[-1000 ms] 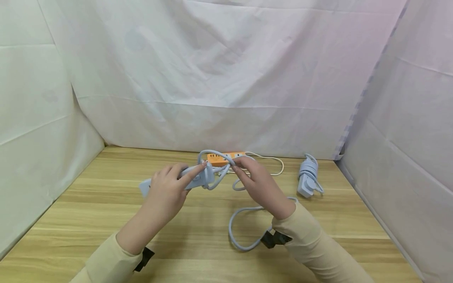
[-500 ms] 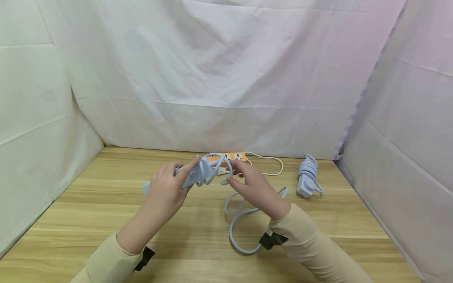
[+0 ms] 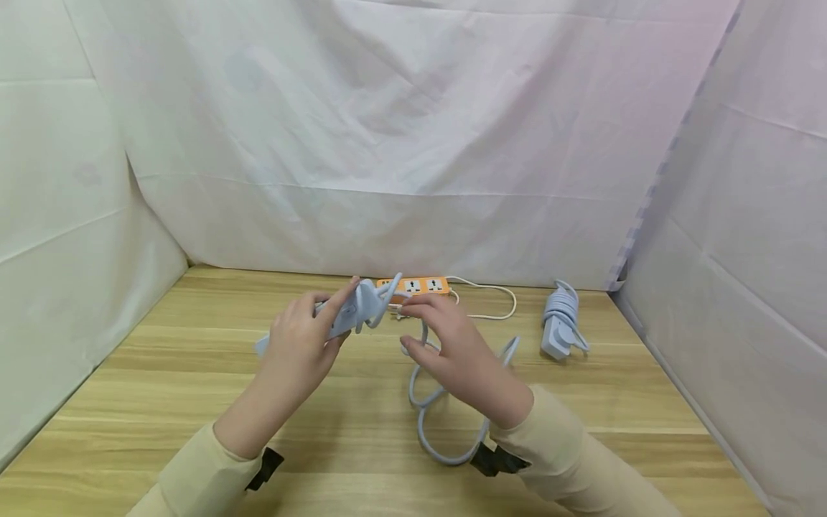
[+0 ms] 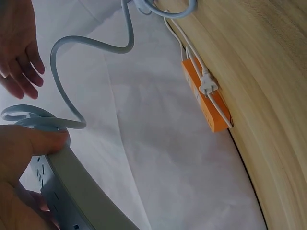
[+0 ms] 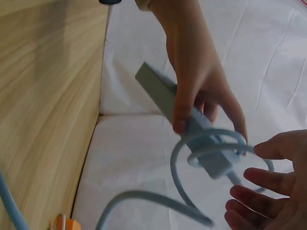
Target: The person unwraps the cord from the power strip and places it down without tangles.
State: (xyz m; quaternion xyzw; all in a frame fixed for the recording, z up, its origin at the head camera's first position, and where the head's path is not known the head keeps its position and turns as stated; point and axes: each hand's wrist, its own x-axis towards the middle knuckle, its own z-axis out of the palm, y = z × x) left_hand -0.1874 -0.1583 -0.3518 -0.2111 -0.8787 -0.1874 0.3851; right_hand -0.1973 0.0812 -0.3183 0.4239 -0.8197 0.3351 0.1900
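My left hand (image 3: 298, 341) grips a light blue power strip (image 3: 345, 321) above the table, thumb along one side and fingers round the other. Its outlet slots show in the left wrist view, on the strip's face (image 4: 46, 179). The grey-blue cord (image 5: 144, 195) loops round the strip's end and hangs down to the tabletop. My right hand (image 3: 457, 352) hovers to the right of that end, fingers spread and loosely bent. In the right wrist view its fingertips (image 5: 263, 149) overlap the cord loops without closing on them.
An orange power strip (image 3: 421, 286) with a white cord (image 3: 497, 288) lies at the table's back edge. Farther right, a second light blue power strip (image 3: 557, 337) lies with its cord wound round it. White curtains (image 3: 388, 143) enclose the wooden table (image 3: 161, 388).
My right hand has let the cord go and its fingers have spread. The cord has wrapped closer round the strip's end, and the strip has tilted slightly. My left hand keeps its grip.
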